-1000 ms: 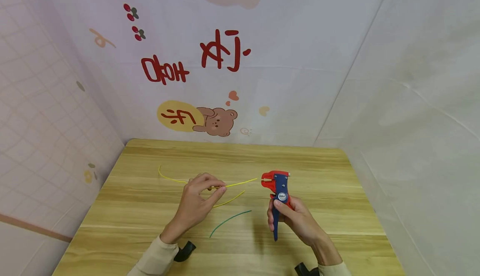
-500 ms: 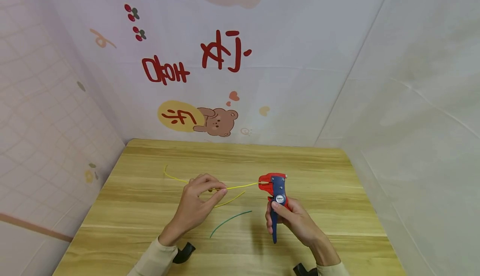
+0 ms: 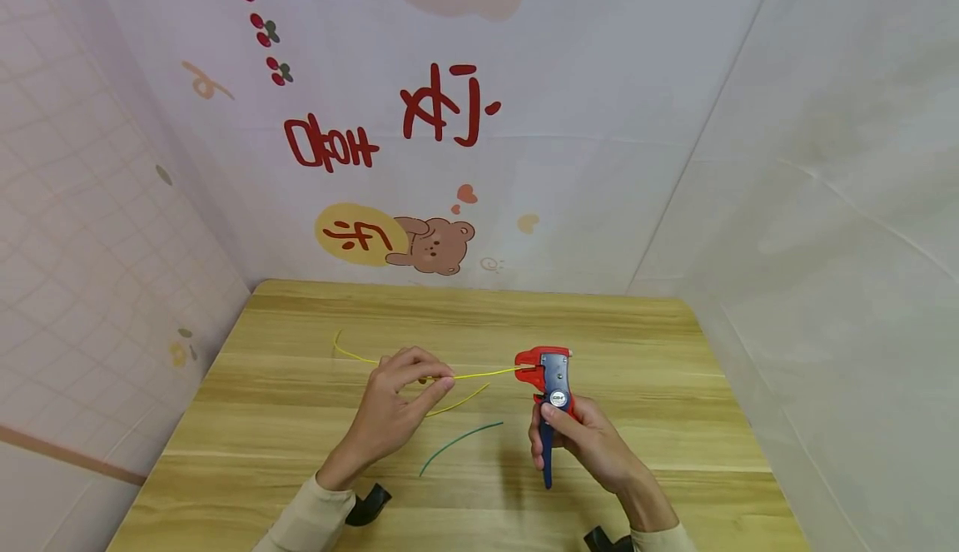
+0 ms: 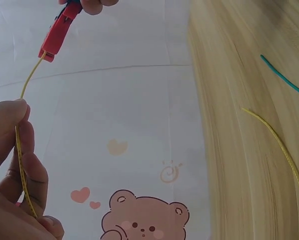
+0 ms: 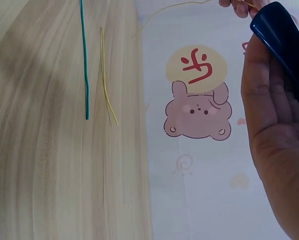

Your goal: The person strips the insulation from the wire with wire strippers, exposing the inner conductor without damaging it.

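Note:
Between thumb and fingers my left hand (image 3: 397,402) pinches a long yellow wire (image 3: 487,372), whose other end trails off to the left. The wire's right end sits inside the red mouth of a wire stripper (image 3: 554,373) with blue handles. My right hand (image 3: 592,440) grips the stripper's handles and holds it upright, thumb across the front. In the left wrist view the wire (image 4: 32,73) curves from the fingertips up into the red jaws. The right wrist view shows a blue handle (image 5: 279,37) along the palm, the stripper's head being out of frame.
A shorter yellow wire (image 3: 470,395) and a green wire (image 3: 459,444) lie on the wooden table (image 3: 637,335) in front of the hands. A printed cloth wall (image 3: 569,202) rises behind the table, with more cloth at both sides.
The stripper has moved slightly left, and the wire's end, first just short of its mouth, is now inside it. The wire's trailing end has shifted right. The left hand stays nearly still.

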Motion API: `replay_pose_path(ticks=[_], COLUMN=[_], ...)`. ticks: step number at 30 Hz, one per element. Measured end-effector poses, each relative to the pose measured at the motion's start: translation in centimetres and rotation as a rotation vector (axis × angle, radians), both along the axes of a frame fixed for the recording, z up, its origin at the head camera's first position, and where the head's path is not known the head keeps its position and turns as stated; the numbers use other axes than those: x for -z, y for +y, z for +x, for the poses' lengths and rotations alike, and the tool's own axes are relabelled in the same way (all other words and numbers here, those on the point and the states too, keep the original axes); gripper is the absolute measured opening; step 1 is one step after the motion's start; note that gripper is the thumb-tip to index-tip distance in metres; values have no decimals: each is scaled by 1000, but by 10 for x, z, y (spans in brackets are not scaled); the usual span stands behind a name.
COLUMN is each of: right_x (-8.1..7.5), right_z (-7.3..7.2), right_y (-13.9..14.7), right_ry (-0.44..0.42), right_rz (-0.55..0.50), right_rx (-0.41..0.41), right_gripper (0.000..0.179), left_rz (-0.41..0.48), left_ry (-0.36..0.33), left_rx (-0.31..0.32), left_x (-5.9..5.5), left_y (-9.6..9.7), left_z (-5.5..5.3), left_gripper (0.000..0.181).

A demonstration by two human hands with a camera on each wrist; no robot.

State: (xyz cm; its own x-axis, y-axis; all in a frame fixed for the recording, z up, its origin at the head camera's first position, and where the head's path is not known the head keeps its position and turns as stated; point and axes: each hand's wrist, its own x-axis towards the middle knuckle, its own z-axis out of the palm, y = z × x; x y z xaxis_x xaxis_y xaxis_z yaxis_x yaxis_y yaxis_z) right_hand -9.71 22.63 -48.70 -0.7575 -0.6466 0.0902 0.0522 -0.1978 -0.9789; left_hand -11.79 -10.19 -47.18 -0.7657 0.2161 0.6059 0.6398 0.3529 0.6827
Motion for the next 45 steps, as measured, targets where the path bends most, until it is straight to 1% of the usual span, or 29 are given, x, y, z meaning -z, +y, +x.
replay_pose_path(ticks=[4,9,13,23,30,37,45], right_x=[0,1,1,2,3,5,7], right_z=[1,1,1,1,0,-1,-1], right_y=[-1,-2,-3,-3,-3,-3,-3], right_ry=[6,22,33,47,54,60,64], right_rz=[2,11,16,26,39,55,56], right_rx=[-10,-14,-15,-24,-22,-16,-14], right_gripper=[35,35,36,37,37,37,37], left_rz=[-13,-25,-29,-28,-27,-43,-53], left_ry=[11,5,23,25,7,13,-25], left_rx=[4,12,17,20,28,26,28], left_x=[0,-1,-2,-2,-4,-6,-8], left_y=[1,2,3,5,6,7,6], left_z=[-1,-1,-2,-3,-4,-4,-3], left_gripper=[18,13,16,19,18,17,16])
